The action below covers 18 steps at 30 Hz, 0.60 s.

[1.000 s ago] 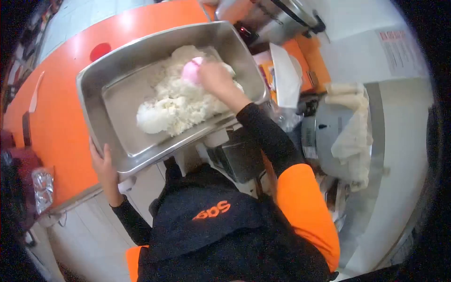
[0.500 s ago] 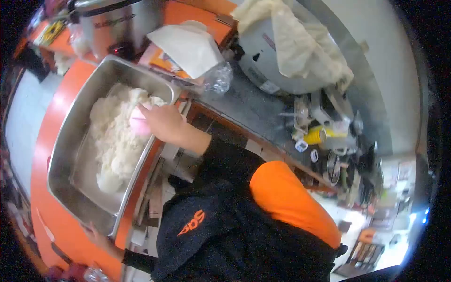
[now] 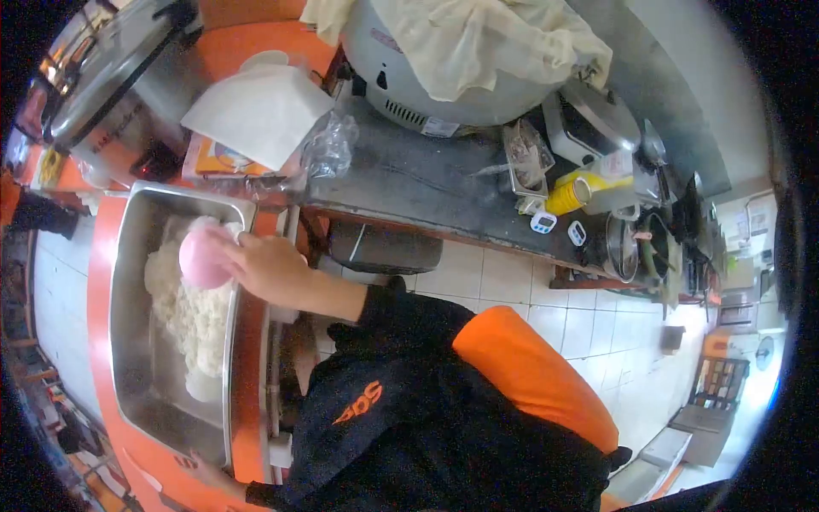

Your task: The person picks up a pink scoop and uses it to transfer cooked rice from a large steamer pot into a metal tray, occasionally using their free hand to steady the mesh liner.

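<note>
My right hand [image 3: 264,269] grips a pink bowl [image 3: 203,258], tilted so its rounded outside shows, over the far part of a deep steel pan [image 3: 128,341]. Clumped cooked rice [image 3: 192,328] lies in the pan, heaped in its middle and far part; the bowl hides some of it. At the pan's near corner, my left hand [image 3: 209,478] has its fingers against the rim and seems to hold it, though they are blurred. The pan stands on an orange counter [image 3: 101,299].
A large grey cooker draped with a cloth [image 3: 512,51] stands on the dark worktop [image 3: 401,171]. Beside the pan's far end are a silver cooker [image 3: 128,119], white paper [image 3: 260,111] and crumpled plastic [image 3: 333,145]. Yellow cups [image 3: 567,196], timers [image 3: 543,223] and pans sit farther right.
The view has turned and shifted. My right hand has lifted the pink bowl off the rice and tilted it, showing more of its outside. My left hand stays at the pan's near corner.
</note>
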Motion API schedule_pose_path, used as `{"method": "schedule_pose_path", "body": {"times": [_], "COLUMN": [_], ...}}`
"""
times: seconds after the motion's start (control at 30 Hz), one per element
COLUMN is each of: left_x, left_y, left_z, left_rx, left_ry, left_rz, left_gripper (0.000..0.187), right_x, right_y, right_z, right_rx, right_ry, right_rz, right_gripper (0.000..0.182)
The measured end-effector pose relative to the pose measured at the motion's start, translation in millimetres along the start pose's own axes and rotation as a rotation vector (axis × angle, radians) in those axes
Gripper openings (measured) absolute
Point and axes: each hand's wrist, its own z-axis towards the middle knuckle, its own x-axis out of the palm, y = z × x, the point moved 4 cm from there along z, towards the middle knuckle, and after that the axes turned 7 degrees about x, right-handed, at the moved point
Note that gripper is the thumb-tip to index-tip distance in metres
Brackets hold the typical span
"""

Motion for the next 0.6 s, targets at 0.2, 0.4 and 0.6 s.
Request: {"method": "schedule_pose_path", "body": {"times": [0.2,0.4,0.6], "left_x": [-23.2,-3.7,-4.5], "left_y": [-77.0,-247.9,-461.0], "left_z": [9.3,2.8,-27.9], "left_rx": [0.219,0.655,0.653], "left_ry": [-0.622,-0.776,-0.726], "left_rz": [0.122,-0.238,-0.41], "left_gripper": [0.047,0.042,0.017], "right_x": [-80.2,-308.0,-511.1], "right_y": [-27.7,-61.7,-138.9], "right_z": [12.1,16.9,71.7], "right_rx": [0.086,0.19,0.197], "right_ry": [0.034,-0.189,-0.453], "right_rz": [0.478,0.373,-0.497], "right_gripper": [0.06,0.054,0.045]}}
